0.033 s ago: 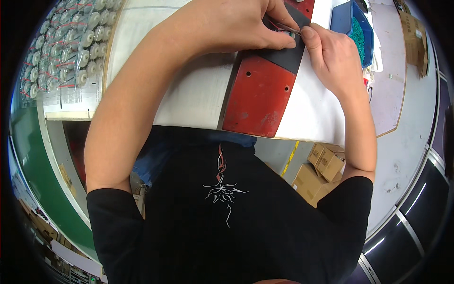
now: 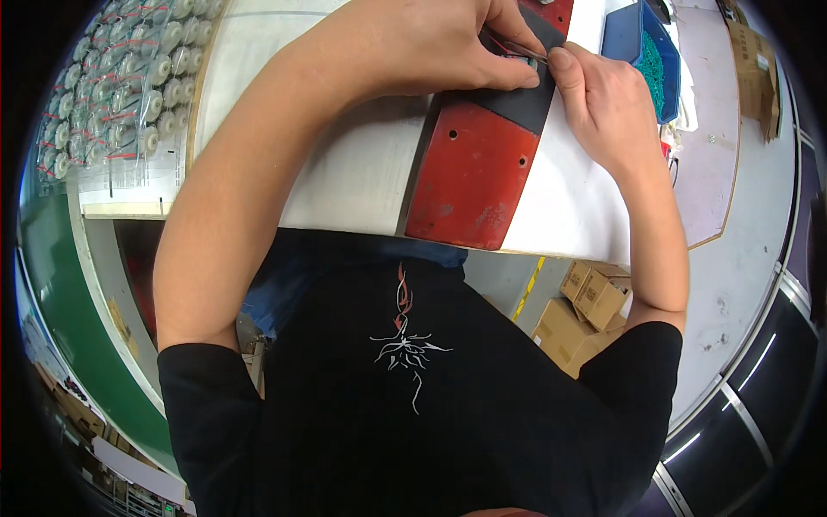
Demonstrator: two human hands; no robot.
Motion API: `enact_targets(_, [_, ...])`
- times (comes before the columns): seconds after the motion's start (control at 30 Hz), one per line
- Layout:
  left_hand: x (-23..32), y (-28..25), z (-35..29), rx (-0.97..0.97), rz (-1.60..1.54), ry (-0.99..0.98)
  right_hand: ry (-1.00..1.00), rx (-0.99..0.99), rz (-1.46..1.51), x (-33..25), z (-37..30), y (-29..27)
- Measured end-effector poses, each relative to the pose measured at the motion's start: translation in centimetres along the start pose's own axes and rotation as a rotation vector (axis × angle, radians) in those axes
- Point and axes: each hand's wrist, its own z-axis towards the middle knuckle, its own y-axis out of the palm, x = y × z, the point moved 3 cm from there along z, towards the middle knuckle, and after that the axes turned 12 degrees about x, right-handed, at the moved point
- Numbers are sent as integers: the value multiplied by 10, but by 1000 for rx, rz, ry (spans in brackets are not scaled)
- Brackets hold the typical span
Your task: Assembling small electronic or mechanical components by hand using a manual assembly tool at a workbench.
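Note:
My left hand (image 2: pixel 457 52) is closed over a dark block, its thumb and fingers pinching a small part (image 2: pixel 522 60) with thin dark and reddish wires. Most of that part hides behind the fingers; a bit of green shows. Beside it, my right hand (image 2: pixel 603 95) has thumb and forefinger pressed together at the end of a thin wire (image 2: pixel 534 55). Both hands meet above a black pad (image 2: pixel 525 102), which lies across a red metal block (image 2: pixel 472 177) with small holes. The far side of the pad is covered by my left hand.
A blue bin (image 2: pixel 622 33) of small green pieces (image 2: pixel 652 77) stands at the far right of the white work surface (image 2: pixel 345 177). Bagged round white parts with red wires (image 2: pixel 129 90) cover the far left. Cardboard boxes (image 2: pixel 594 297) sit below the table.

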Motion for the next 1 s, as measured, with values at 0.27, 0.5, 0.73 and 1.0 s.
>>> enact_targets(0.27, [-7, 3, 2, 2, 4, -5, 0, -36, -41, -7, 2, 2])
enact_targets(0.5, [-10, 7, -1, 39, 25, 128, 7, -67, -40, -3, -1, 5])
enact_targets(0.73, [-10, 8, -1, 38, 49, 137, 32, -121, 65, -9, -6, -2])
enact_targets(1.0, [2, -3, -3, 6, 56, 144, 8, -75, -27, -8, -4, 0])
